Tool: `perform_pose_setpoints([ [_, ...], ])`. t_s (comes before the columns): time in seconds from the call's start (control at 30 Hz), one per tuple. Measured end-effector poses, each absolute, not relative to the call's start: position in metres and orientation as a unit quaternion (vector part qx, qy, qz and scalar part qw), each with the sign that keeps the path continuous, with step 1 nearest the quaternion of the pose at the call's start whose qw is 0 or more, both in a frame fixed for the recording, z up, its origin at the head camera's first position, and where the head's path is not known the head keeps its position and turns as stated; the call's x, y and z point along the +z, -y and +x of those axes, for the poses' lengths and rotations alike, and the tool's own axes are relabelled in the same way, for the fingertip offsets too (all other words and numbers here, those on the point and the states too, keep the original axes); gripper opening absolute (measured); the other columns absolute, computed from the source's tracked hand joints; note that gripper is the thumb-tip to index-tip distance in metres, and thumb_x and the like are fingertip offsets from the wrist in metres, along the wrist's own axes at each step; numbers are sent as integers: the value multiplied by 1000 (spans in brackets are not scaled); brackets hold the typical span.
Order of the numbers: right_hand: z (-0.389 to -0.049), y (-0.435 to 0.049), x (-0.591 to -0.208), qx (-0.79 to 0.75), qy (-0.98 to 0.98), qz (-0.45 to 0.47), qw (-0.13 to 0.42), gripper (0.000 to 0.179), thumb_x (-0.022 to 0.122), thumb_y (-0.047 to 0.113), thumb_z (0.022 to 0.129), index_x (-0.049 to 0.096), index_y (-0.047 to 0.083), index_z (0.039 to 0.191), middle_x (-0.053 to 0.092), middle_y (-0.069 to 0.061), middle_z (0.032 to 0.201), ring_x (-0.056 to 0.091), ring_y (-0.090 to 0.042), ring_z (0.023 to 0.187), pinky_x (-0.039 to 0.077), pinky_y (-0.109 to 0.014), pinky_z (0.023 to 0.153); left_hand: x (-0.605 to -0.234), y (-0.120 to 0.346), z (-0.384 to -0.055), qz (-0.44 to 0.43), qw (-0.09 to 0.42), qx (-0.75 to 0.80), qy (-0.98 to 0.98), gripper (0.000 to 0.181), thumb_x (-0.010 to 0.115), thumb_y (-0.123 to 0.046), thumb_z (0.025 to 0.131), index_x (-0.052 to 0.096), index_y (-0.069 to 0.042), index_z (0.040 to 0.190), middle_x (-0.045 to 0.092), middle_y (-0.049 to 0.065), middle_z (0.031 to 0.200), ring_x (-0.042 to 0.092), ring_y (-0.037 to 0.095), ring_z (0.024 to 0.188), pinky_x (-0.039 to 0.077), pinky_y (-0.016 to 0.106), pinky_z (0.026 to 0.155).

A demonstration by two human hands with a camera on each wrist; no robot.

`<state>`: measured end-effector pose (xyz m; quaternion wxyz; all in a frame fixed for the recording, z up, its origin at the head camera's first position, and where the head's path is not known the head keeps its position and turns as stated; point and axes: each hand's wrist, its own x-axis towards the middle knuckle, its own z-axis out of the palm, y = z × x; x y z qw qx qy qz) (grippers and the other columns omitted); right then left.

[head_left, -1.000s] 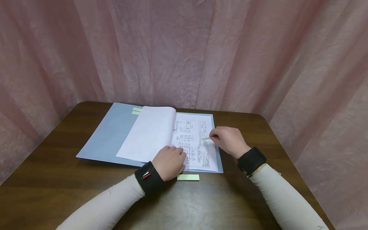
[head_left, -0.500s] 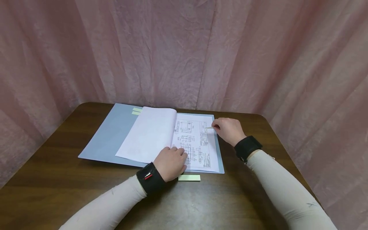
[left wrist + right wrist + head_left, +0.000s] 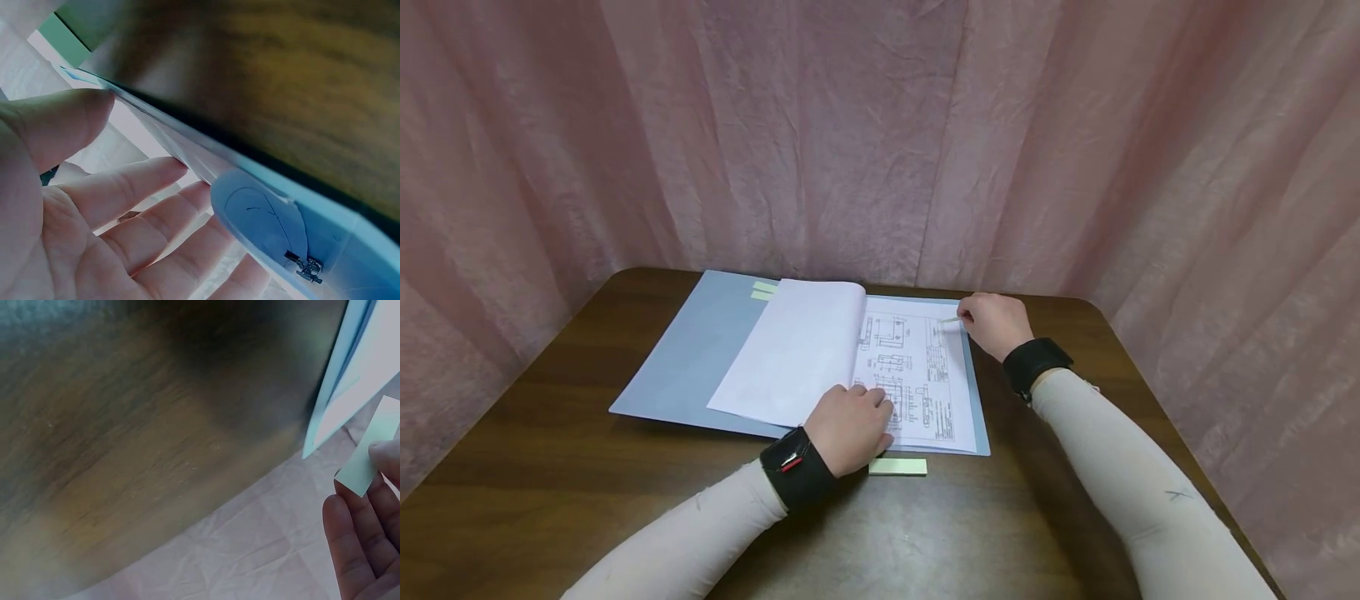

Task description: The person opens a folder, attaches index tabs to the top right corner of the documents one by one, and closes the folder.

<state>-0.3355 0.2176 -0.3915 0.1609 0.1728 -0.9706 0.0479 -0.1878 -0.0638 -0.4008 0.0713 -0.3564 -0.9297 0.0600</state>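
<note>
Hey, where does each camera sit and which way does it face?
Head: worn on the head, facing forward and down at the folder; left hand, right hand and sleeves show.
Left wrist: worn there, facing the folder's edge; left fingers and palm show.
Right wrist: worn there, facing the table and strip; right fingers pinch it.
Head and right wrist share the strip.

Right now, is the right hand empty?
No, the right-wrist view shows the right hand pinching a pale-green, rectangular paper strip.
</note>
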Motion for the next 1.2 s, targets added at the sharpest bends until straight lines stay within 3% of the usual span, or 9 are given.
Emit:
perform_pose_setpoints([
  [0.87,-369,-225,-408,24,968,170,184,10,78,4,100,82,11,94,74,-6,88,62,-24,73,55,-44,70,-401,63,-188,-354,65,50,932,48,84,-49,97,81,-10,124,78,7,114,69,23,88,58,37,76],
  [1.2,-371,-224,-413,-9,972,179,149,13,79,3,99,87,9,109,79,-11,98,69,-25,80,59,-43,76,-401,62,-187,-350,65,50,933,47,84,-49,97,81,-10,124,78,6,114,69,23,89,59,37,77],
])
